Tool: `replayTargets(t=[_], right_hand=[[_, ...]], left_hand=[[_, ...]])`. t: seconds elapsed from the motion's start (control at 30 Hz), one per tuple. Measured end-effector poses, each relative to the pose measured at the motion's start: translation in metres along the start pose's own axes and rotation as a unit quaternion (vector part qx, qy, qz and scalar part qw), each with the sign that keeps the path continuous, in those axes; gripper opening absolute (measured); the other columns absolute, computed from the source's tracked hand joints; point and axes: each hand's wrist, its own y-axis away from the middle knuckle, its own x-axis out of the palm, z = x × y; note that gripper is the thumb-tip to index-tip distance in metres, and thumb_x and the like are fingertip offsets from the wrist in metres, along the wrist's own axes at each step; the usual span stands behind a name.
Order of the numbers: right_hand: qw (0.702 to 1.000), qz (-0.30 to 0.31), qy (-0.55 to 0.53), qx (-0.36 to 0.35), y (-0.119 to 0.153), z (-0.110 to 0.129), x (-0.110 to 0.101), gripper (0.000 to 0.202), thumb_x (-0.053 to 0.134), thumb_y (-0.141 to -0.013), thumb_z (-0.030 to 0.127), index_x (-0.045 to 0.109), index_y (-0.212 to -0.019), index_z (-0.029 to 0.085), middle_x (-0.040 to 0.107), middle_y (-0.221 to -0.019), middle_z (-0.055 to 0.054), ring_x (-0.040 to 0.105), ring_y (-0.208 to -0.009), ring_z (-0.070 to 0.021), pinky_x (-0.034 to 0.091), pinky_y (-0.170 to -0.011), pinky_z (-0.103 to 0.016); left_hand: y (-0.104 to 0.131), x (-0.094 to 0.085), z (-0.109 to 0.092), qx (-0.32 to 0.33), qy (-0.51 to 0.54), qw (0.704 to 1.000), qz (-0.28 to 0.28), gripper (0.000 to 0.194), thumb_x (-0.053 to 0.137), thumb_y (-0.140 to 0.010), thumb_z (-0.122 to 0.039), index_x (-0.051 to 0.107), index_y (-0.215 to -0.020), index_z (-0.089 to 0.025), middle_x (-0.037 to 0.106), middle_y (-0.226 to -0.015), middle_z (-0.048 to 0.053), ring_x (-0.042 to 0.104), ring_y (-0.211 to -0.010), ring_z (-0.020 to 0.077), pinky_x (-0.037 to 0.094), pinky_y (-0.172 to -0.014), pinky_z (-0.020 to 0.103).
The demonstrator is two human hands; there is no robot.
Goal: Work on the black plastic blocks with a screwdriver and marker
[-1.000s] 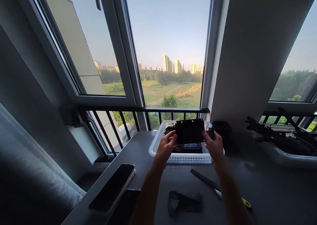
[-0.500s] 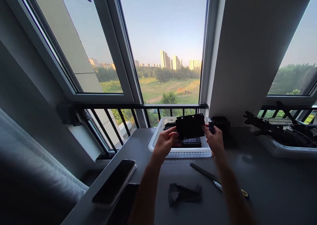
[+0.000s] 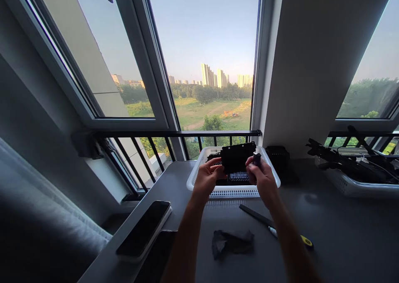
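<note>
Above a white plastic basket (image 3: 237, 192), my left hand (image 3: 205, 179) grips the left edge of a flat black plastic panel (image 3: 237, 155) with small notches along its top. My right hand (image 3: 262, 175) is closed round a small dark tool (image 3: 257, 159) with a pale upper end, too dim to name. It is at the panel's right side, with the fingertips near the lower right part; whether they touch it I cannot tell. Several dark slotted parts (image 3: 240, 178) lie in the basket behind and below my hands.
Left on the grey table (image 3: 187, 216) lies a black-topped, phone-like slab (image 3: 146, 229), another dark slab beside it. In front are a crumpled black piece (image 3: 232, 243), a long dark strip (image 3: 254, 215) and a yellow-ended tool (image 3: 307, 241). Right stands another basket (image 3: 358, 187) of black parts.
My right hand has moved left, from the panel's right edge to in front of its right part, bringing the small tool with it. The panel is tilted slightly more; my left hand stays nearly still.
</note>
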Motion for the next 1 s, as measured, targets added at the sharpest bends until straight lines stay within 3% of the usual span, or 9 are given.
replayTargets(t=[0.13, 0.27, 0.47, 0.63, 1.0], right_hand=[[0.976, 0.133, -0.130, 0.116, 0.006, 0.007, 0.019, 0.030, 0.052, -0.078, 0.049, 0.057, -0.080, 0.019, 0.033, -0.058, 0.006, 0.026, -0.051, -0.0095, 0.021, -0.043, -0.020], [0.943, 0.171, -0.198, 0.208, 0.005, 0.003, 0.030, 0.042, 0.042, -0.079, 0.057, 0.054, -0.068, 0.018, 0.035, -0.057, 0.004, 0.026, -0.052, -0.0101, 0.016, -0.042, -0.019], [0.889, 0.250, -0.293, 0.247, 0.005, 0.005, 0.035, 0.031, 0.039, -0.073, 0.045, 0.046, -0.057, 0.019, 0.035, -0.055, 0.003, 0.025, -0.051, -0.0108, 0.016, -0.042, -0.020], [0.860, 0.265, -0.341, 0.272, 0.005, 0.007, 0.031, 0.028, 0.039, -0.071, 0.043, 0.044, -0.058, 0.019, 0.032, -0.056, 0.003, 0.024, -0.051, -0.0110, 0.017, -0.043, -0.021], [0.854, 0.231, -0.361, 0.295, 0.005, 0.004, 0.032, 0.027, 0.038, -0.071, 0.043, 0.038, -0.055, 0.020, 0.027, -0.054, 0.004, 0.020, -0.048, -0.0103, 0.015, -0.041, -0.022]], left_hand=[[0.004, 0.004, -0.003, 0.006, -0.001, 0.999, 0.048, 0.057, 0.084, -0.055, -0.040, 0.068, -0.101, -0.011, 0.072, -0.070, 0.006, 0.067, -0.059, 0.0185, 0.055, -0.064, 0.031], [0.007, 0.006, -0.005, 0.011, -0.005, 0.996, 0.084, 0.053, 0.083, -0.058, -0.041, 0.068, -0.100, -0.012, 0.073, -0.070, 0.007, 0.066, -0.059, 0.0179, 0.053, -0.062, 0.029], [0.007, 0.006, -0.006, 0.025, -0.040, 0.994, 0.097, 0.038, 0.081, -0.060, -0.033, 0.069, -0.091, -0.014, 0.072, -0.067, 0.006, 0.065, -0.061, 0.0171, 0.048, -0.057, 0.024], [0.009, 0.008, -0.006, 0.037, -0.060, 0.991, 0.115, 0.022, 0.074, -0.067, -0.027, 0.069, -0.085, -0.015, 0.071, -0.066, 0.005, 0.063, -0.059, 0.0151, 0.046, -0.057, 0.023], [0.012, 0.009, -0.009, 0.043, -0.092, 0.986, 0.135, 0.022, 0.069, -0.072, -0.025, 0.067, -0.090, -0.014, 0.071, -0.070, 0.006, 0.065, -0.065, 0.0164, 0.045, -0.059, 0.023]])
